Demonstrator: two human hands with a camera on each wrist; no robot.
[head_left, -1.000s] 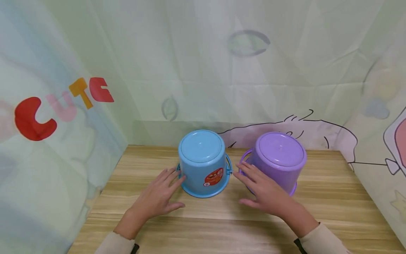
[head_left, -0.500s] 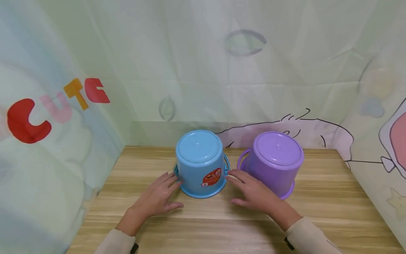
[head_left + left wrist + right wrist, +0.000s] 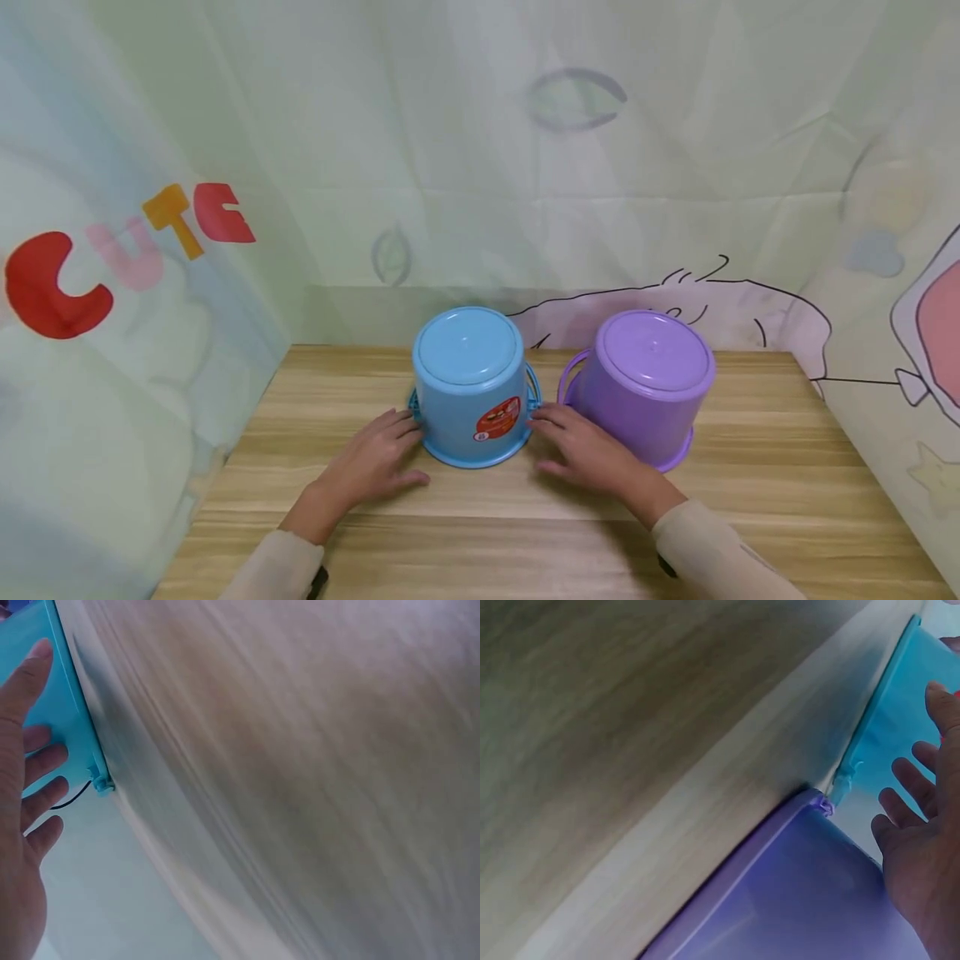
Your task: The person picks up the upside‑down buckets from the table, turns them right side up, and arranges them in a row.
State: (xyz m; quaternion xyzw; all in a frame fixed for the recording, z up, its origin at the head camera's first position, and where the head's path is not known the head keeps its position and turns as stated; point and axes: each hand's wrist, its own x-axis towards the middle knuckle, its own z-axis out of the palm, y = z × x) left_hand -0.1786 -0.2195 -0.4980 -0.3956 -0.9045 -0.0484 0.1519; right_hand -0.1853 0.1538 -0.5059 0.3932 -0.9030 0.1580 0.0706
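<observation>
Right hand [image 3: 583,446] closer, beside blue bucket [image 3: 467,390]

You had soft light in the head view, but the wrist views blurred the counter [image 3: 300,787] beside your fingers [image 3: 46,759].

A pale-brown wood-grained tabletop [image 3: 487,550] carries an upturned round light-blue plastic bucket [image 3: 467,396], between the left hand [image 3: 372,461] and the right hand [image 3: 591,451] — and an upturned round purple plastic bucket [image 3: 654,379], just beyond the right hand on its outer side.
</observation>
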